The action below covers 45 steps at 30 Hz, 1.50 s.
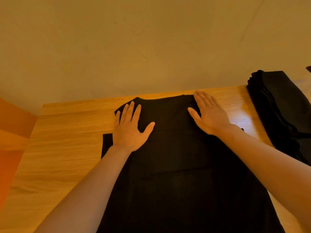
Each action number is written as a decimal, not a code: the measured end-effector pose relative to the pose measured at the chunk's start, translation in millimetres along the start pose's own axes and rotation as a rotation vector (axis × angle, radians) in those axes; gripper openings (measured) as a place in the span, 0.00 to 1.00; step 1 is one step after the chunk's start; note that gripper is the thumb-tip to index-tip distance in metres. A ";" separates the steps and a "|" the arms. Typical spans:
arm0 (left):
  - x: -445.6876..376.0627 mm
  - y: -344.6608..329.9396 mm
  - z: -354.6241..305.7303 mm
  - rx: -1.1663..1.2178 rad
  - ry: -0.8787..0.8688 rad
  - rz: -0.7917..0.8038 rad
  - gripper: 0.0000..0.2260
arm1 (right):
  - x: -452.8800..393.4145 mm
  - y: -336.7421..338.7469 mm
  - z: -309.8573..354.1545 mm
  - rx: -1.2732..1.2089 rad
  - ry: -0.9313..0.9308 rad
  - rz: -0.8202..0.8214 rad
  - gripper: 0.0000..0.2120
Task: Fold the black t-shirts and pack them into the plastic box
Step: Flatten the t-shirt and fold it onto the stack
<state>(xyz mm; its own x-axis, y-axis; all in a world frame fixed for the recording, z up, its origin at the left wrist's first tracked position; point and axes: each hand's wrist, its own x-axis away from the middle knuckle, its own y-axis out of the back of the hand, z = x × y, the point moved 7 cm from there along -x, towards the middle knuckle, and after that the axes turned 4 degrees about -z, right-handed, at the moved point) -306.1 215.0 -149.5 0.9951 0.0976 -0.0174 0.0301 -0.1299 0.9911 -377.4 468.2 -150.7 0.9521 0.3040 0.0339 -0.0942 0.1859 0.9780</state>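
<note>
Shirt (176,157) spread flat on wooden table (67,148), centre frame. Left hand (129,130) and right hand (210,115) apart, fingers straight, pressing its top corners. Stack (279,111) at right edge, probably more black shirts.

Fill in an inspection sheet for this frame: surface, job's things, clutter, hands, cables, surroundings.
Surface: wooden table, light grain, set against a wall.
Job's things: black t-shirt spread flat, collar towards the far edge; stack of black t-shirts at the right end. Plastic box: not in view.
Clutter: nothing seen.
Hands: left hand flat on the shirt's left shoulder; right hand flat on its right shoulder, fingers straight.
Cables: nothing seen.
Surroundings: plain beige wall; orange surface at left.
</note>
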 end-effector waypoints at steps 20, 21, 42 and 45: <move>-13.9 -2.4 16.2 -0.036 0.084 0.020 0.39 | -1.4 -4.1 11.4 -0.016 0.166 0.009 0.34; -11.1 -2.3 15.4 -0.041 0.091 0.024 0.39 | 0.4 -3.5 11.3 -0.015 0.169 0.008 0.34; 72.9 29.4 38.6 0.183 -0.212 0.019 0.26 | 119.8 60.0 -49.4 -0.048 0.067 0.182 0.25; 82.6 34.2 58.1 0.227 -0.205 -0.011 0.21 | 136.9 57.4 -61.1 -0.031 0.021 0.195 0.20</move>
<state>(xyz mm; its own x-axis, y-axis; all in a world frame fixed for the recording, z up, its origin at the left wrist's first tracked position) -217.4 161.3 -124.7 0.9922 -0.0980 -0.0774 0.0385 -0.3489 0.9364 -270.2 577.6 -102.5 0.9085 0.3566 0.2177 -0.2858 0.1504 0.9464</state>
